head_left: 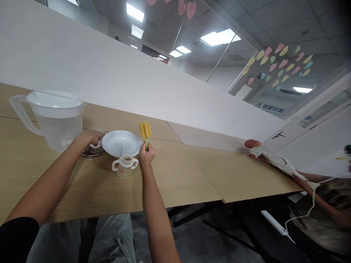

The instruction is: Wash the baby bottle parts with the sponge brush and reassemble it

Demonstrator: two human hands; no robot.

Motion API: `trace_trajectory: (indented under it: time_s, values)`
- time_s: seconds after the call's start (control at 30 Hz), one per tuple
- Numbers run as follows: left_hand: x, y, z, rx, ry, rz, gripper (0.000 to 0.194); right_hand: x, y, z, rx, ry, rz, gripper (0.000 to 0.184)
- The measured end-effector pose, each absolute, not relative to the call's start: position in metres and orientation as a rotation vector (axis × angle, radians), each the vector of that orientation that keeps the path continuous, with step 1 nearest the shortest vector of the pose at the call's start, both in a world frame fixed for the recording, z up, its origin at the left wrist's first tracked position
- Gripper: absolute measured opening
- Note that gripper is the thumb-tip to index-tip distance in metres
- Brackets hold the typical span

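My right hand point(148, 155) is closed round the green handle of a bottle brush point(145, 130), its yellow sponge head pointing up. Just left of that hand, a clear baby bottle point(124, 168) with two white handles stands uncapped on the table. Behind the bottle is a white bowl point(120, 140) with a thin pale stick-like thing in it. My left hand point(91, 137) reaches down over a round metal dish point(91, 155), fingers curled by a small white ring-shaped part point(95, 147). What the fingertips grip there is hidden.
A lidded plastic pitcher point(61, 126) holding clear liquid stands left of the dish. A low white wall point(131, 87) runs behind the wooden table point(175, 179). At far right, another person's arms point(315, 186) reach toward a doll point(274, 159); a white power strip point(274, 222) lies below.
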State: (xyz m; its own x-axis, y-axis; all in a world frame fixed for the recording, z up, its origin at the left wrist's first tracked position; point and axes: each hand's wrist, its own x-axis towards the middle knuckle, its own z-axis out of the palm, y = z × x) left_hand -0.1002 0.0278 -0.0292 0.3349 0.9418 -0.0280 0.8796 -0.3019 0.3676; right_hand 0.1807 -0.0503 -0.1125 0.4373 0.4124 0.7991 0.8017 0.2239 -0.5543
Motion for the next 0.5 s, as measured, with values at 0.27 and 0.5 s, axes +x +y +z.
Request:
trace_trajectory:
  time_s: [0.27,0.5]
  values:
    - [-0.082,-0.001,-0.002,2.291,1.789,0.063,0.024,0.181,-0.052,-0.111,-1.425,-1.191,-0.350,0.039]
    - [-0.057,-0.105,0.050,2.453,1.929,0.552,0.030,0.180,-0.052,-0.110,-1.449,-1.191,-0.335,0.036]
